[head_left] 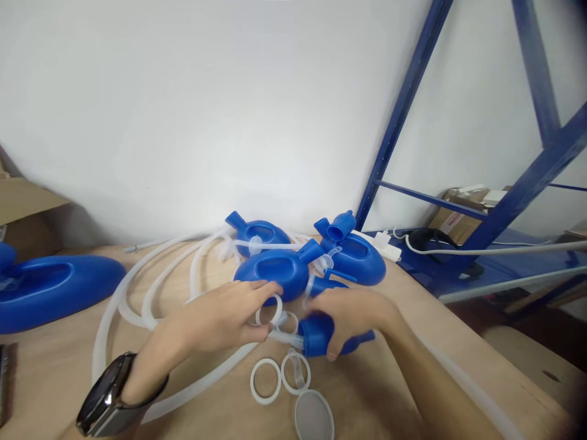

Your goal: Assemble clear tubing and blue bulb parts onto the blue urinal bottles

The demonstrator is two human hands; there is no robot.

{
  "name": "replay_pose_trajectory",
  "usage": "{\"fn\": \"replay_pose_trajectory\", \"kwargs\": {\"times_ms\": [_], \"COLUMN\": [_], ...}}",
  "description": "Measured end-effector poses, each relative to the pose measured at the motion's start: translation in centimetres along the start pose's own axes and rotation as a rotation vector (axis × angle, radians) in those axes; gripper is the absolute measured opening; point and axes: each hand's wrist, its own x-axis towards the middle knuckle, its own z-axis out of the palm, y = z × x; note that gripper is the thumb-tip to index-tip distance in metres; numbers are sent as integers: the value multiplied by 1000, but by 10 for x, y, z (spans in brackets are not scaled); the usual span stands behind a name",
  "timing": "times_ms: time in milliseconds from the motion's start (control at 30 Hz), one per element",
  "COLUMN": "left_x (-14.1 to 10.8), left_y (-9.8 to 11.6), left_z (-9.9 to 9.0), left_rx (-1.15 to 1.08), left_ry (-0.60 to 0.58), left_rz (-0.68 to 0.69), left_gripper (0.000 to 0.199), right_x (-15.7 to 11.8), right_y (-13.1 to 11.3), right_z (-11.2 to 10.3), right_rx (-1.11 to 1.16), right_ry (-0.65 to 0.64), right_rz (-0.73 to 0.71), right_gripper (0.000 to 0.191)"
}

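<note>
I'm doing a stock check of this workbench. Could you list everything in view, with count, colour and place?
Bottles: four, blue, one far left, three mid-table
Cups: two, blue, one in the right hand, one atop the rightmost bottle
Blue part: one, behind the right hand
Rings: at least three, white, one in the left hand, others on the table
Disc: one, greyish, near edge
Tubes: several, whitish, looping across the table
Caps: at least two, see-through, beside bottles
Power strip: one, white, right
Cable: one, white, right
Boxes: at least two, brown, far left and right
Rack: one, blue, right
Table: one, brown
Wall: white, behind
Watch: one, black, left wrist
Left hand: one, bare, centre
Right hand: one, bare, right of centre
</note>
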Motion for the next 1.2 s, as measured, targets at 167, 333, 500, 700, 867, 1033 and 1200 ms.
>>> {"fn": "replay_pose_trajectory", "kwargs": {"times_ms": [167,333,500,700,867,1033,1200], "left_x": [4,5,5,6,5,4,2], "left_y": [8,6,3,6,5,4,2], "left_z": [-10,-11,-13,-10,-11,-12,-15], "left_rx": [-157,-220,-274,-397,-389,-468,-572], "left_ry": [134,282,313,499,486,462,473], "left_rz": [47,-44,-106,-76,-42,-35,-4], "left_gripper": [37,40,44,48,43,52,51], "right_x": [-16,-2,3,2,4,5,3], "right_y": [-17,-16,-10,-17,-18,-20,-26], "right_z": [-26,-19,-16,-15,-12,-9,-10], "right_rx": [12,-223,-381,-487,-482,-448,-389], "right_ry": [333,609,877,996,1016,1105,1117], "right_rz": [-215,-333,-345,-344,-352,-355,-369], "right_gripper": [59,56,54,47,46,46,48]}}
